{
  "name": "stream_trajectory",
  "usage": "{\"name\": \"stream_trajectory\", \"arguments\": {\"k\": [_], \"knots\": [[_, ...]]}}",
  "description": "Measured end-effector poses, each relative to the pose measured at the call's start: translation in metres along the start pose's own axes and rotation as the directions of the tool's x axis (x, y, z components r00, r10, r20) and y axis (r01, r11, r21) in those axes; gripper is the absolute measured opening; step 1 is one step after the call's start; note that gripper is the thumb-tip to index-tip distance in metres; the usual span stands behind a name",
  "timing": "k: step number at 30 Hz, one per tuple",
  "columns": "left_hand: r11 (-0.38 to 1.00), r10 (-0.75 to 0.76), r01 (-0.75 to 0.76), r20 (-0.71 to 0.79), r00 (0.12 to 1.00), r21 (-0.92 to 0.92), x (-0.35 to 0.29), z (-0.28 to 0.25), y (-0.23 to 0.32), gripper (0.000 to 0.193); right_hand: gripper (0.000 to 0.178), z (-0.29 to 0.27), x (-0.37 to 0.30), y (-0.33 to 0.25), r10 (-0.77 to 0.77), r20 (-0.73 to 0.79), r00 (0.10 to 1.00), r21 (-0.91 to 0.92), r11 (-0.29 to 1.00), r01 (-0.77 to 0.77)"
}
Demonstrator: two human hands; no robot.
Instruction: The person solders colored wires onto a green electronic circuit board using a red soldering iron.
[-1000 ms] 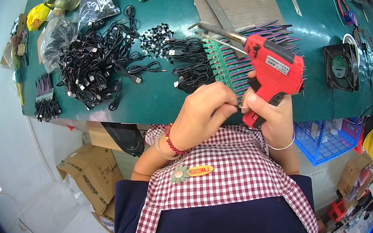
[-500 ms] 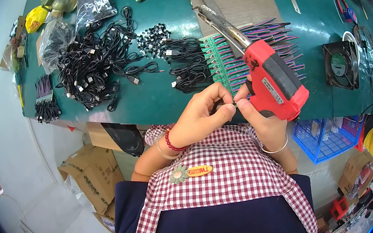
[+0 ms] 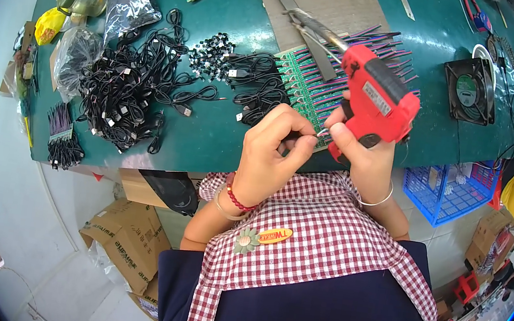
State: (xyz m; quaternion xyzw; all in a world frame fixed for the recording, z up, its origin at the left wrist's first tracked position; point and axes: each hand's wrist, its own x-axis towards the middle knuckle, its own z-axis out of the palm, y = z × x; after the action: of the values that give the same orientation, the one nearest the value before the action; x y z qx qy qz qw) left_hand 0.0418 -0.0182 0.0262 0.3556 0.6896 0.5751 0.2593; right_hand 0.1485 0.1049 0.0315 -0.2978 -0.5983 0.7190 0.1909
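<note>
My left hand (image 3: 273, 153) is closed in a pinch on the stripped end of a thin cable (image 3: 321, 133), whose fine wire ends poke out past the fingertips. In my right hand (image 3: 368, 161) is a red soldering gun (image 3: 376, 92) with a black grip pad, its long metal tip pointing up and left over the table. Just beyond my hands lies a row of green circuit boards (image 3: 304, 95) with purple, pink and black wires fanning to the right. Two bundles of black USB cables (image 3: 263, 103) rest beside the boards' left edge.
On the green table (image 3: 202, 134) are a large heap of black USB cables (image 3: 124, 91), a pile of small connectors (image 3: 211, 54), a grey board (image 3: 330, 1) under a metal strip (image 3: 291, 2), and a black fan (image 3: 469, 88). A blue crate (image 3: 444, 192) stands below at right.
My hands have drawn apart, baring the wire ends between them. The soldering gun has tilted, its tip shifting right, and my left hand has moved slightly left.
</note>
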Motion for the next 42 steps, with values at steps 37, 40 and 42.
{"name": "stream_trajectory", "arguments": {"k": [37,40,42], "knots": [[0.720,0.164,-0.083,-0.053,0.985,0.689,0.021,0.007,-0.032,0.011,0.031,-0.100,-0.080,0.075,0.044,0.053,0.998,-0.104,0.994,-0.038],[0.730,0.139,-0.065,-0.055,0.989,0.681,0.022,0.007,-0.033,0.011,0.025,-0.102,-0.082,0.077,0.073,0.040,0.997,-0.129,0.989,-0.067],[0.730,0.120,-0.046,-0.063,0.991,0.681,0.022,0.007,-0.032,0.011,0.018,-0.102,-0.082,0.077,0.101,0.025,0.995,-0.141,0.985,-0.097]]}}
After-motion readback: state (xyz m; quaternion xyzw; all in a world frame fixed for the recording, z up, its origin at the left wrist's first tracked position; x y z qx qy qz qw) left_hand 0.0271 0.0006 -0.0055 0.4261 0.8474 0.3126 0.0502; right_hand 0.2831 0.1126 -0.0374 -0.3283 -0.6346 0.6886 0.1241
